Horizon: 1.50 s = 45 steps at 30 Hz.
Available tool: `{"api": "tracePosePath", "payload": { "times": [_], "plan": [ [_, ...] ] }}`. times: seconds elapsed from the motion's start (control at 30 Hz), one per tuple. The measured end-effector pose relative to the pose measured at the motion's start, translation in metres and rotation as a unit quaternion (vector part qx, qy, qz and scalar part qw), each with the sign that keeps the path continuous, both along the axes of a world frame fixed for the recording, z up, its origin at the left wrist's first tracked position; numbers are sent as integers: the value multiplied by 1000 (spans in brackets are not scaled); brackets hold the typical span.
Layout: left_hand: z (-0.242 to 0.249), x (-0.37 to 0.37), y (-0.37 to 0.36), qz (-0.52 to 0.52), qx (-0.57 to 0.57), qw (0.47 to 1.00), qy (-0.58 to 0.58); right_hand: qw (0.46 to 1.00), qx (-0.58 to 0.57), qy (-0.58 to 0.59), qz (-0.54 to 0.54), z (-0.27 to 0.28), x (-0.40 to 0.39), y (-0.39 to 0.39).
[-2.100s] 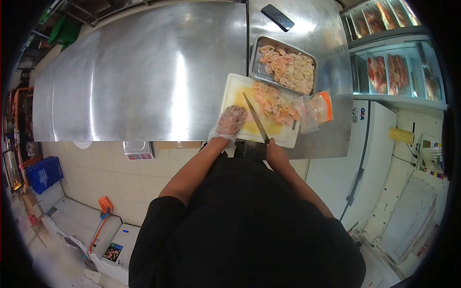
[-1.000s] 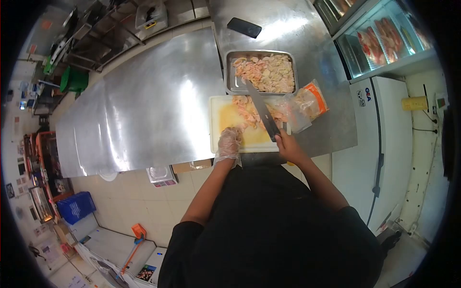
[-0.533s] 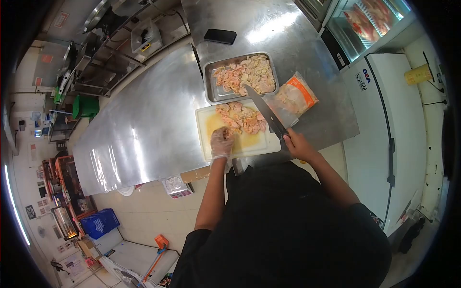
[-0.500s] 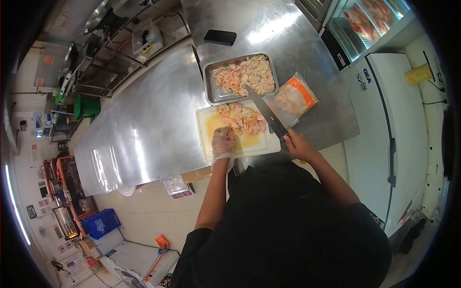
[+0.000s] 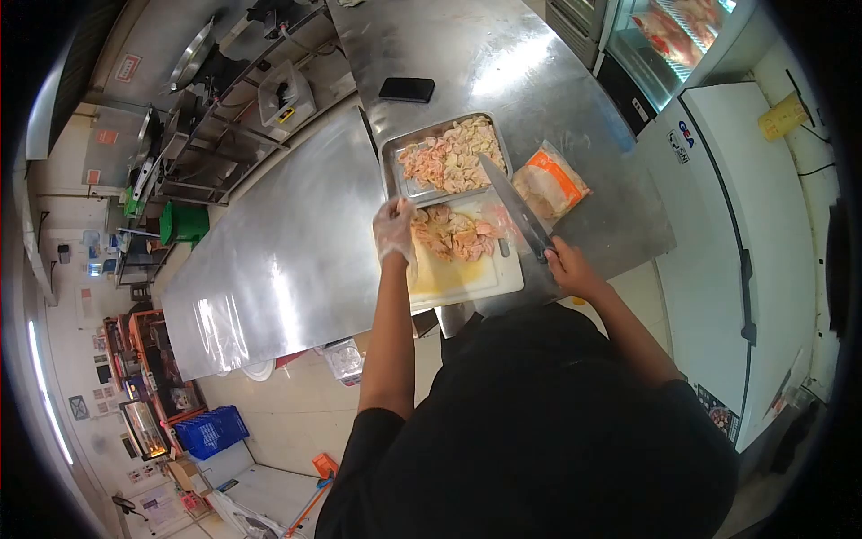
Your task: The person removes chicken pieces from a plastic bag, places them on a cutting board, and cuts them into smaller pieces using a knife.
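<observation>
My right hand [image 5: 575, 269] is wrapped round the handle of a large kitchen knife [image 5: 515, 203], whose blade points up and left over the board's right side and the tray's corner. My left hand [image 5: 393, 228], in a clear plastic glove, is by the lower left corner of a metal tray [image 5: 389, 171]. Its fingers look curled together; what they hold, if anything, is hidden. Cut raw chicken pieces [image 5: 449, 232] lie on a white cutting board [image 5: 489, 280] wet with yellowish juice. More chopped chicken [image 5: 458, 154] fills much of the tray.
A plastic bag with an orange label [image 5: 557, 180] lies right of the tray. A black phone [image 5: 407, 89] rests farther back on the steel table [image 5: 287, 234]. To the right stands a white freezer [image 5: 709, 207]; shelving with a plastic bin [image 5: 285, 94] is at the left.
My left hand has risen from the board's lower left to the tray's corner, uncovering the wet board. The knife stays in my right hand, shifted slightly. The whole view has turned a little.
</observation>
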<state>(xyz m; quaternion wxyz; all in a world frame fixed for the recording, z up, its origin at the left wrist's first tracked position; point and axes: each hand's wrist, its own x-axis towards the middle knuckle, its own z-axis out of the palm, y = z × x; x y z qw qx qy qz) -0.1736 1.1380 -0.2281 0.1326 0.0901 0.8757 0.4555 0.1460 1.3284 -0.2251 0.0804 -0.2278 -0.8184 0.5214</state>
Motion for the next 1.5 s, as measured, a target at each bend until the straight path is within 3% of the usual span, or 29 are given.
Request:
{"api": "tracePosePath", "payload": {
  "times": [0.07, 0.2, 0.27, 0.33, 0.37, 0.43, 0.47, 0.5, 0.53, 0.57, 0.7, 0.77, 0.8, 0.87, 1.0, 1.07, 1.1, 1.17, 1.23, 1.3, 1.33, 1.37, 1.43, 1.5],
  "plan": [
    [16, -10, 23, -90, 112, 990, 0, 999, -45, -28, -7, 0, 3, 2],
    [-7, -15, 27, -71, 53, 994, 64, 1000, -14, -3, -11, -10, 8, 2],
    [18, 18, 15, -268, -218, 938, 32, 999, 10, -20, -25, -12, 12, 0],
    [0, 40, -2, -378, -275, 878, 100, 999, -11, -26, -36, -12, 16, 1],
    [-15, 43, -14, -378, -277, 878, 97, 998, -30, -30, -39, -11, 17, 0],
    [-34, 46, -28, -343, -178, 918, 83, 998, -41, -24, -34, -6, 15, 1],
    [-35, 53, -29, -210, 23, 966, -149, 998, -50, -19, -31, -4, 14, 1],
    [-34, 54, -33, -208, 25, 966, -149, 998, -49, -19, -28, -5, 13, 2],
    [-34, 53, -38, -259, -41, 965, 19, 999, -43, -22, -24, -6, 10, 1],
    [-33, 52, -43, -300, -108, 929, 187, 999, -38, -24, -18, -7, 7, 1],
    [-34, 51, -48, -253, -222, 927, 167, 999, -40, -27, 3, -5, -7, -4],
    [-29, 54, -51, -162, -72, 981, 80, 1000, -18, -2, 18, -13, -10, -7],
    [-32, 54, -54, -159, -72, 981, 80, 1000, -17, -2, 21, -11, -11, -8],
    [-37, 53, -62, -79, 182, 972, -126, 999, -36, -6, 31, -7, -13, -11],
    [-41, 56, -89, -57, 246, 949, -189, 999, 4, -17, 50, -12, -15, -13],
    [-55, 61, -107, 3, 146, 974, -174, 995, 1, -54, 87, -2, -17, -15],
    [-64, 66, -115, 11, 147, 974, -174, 994, 0, -55, 95, 4, -19, -20],
    [-80, 79, -124, 127, 146, 960, -202, 987, 56, -61, 136, 14, -25, -32],
    [-72, 88, -122, 147, 156, 959, -184, 977, 48, -84, 188, 5, -37, -41],
    [-57, 92, -118, 57, -66, 996, -12, 964, 40, -108, 240, 0, -46, -50],
    [-49, 92, -118, -23, -163, 980, 108, 958, 33, -122, 256, -1, -51, -55],
    [-42, 90, -115, -15, -164, 981, 107, 952, 26, -136, 273, -2, -55, -59],
    [-33, 81, -105, -136, -232, 959, 91, 954, 16, -121, 272, -11, -58, -66],
    [-37, 70, -104, -161, -282, 942, 85, 957, 6, -108, 268, -13, -58, -69]
  ]
}}
